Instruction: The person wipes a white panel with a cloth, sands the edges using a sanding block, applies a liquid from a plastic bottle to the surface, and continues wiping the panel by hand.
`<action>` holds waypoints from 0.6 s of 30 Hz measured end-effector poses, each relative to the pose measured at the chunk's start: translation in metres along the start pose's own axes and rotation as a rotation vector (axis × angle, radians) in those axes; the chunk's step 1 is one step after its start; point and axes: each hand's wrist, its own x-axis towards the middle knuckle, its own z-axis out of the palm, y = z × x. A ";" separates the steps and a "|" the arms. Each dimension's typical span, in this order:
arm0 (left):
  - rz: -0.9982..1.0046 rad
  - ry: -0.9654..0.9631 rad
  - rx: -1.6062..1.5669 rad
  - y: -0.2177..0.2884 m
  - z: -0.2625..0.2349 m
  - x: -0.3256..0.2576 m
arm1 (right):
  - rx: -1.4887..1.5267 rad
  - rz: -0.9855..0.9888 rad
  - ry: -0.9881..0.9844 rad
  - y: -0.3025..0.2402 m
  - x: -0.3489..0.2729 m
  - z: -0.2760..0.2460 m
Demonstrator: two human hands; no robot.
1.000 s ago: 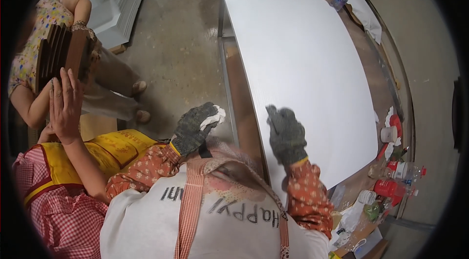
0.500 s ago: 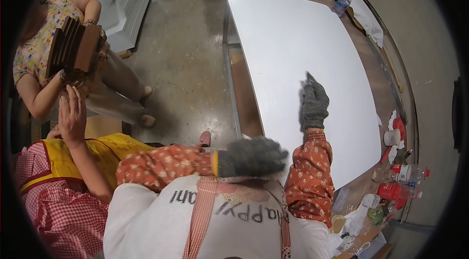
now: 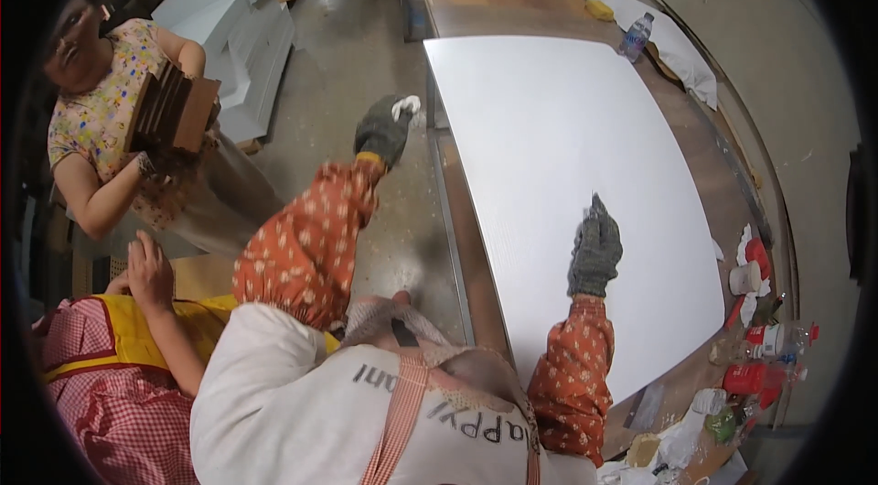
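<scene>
A large white panel (image 3: 540, 110) lies on the workbench to my right. My right hand (image 3: 594, 254), in a dark grey knit glove, is over the panel's middle with its fingers closed. A small pointed dark tip pokes out past the fingers, too small to name. My left hand (image 3: 382, 133), also gloved, reaches out past the panel's left edge, above the floor. Its fingers close on a crumpled white wad (image 3: 407, 107), perhaps cloth or paper.
A person at left holds a stack of brown mouldings (image 3: 174, 110). Closer, another person in a yellow apron (image 3: 137, 334) stands beside me. White boards (image 3: 240, 55) are stacked behind. Along the bench's right side are a water bottle (image 3: 637, 37), a white cup (image 3: 744, 279) and several red-labelled bottles (image 3: 752, 380).
My left hand has swung from near my chest out to the far left, and the white wad now shows in it. My right hand sits lower in view as the view has tilted up.
</scene>
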 end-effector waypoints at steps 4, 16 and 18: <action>0.875 0.413 0.105 -0.025 0.041 -0.048 | -0.197 -0.275 0.007 0.031 0.010 -0.005; 1.320 0.073 -0.008 -0.019 0.136 -0.174 | 0.123 0.000 -0.038 0.001 -0.012 0.010; 1.324 0.087 -0.020 -0.023 0.138 -0.173 | 0.124 0.008 -0.010 0.001 -0.013 0.011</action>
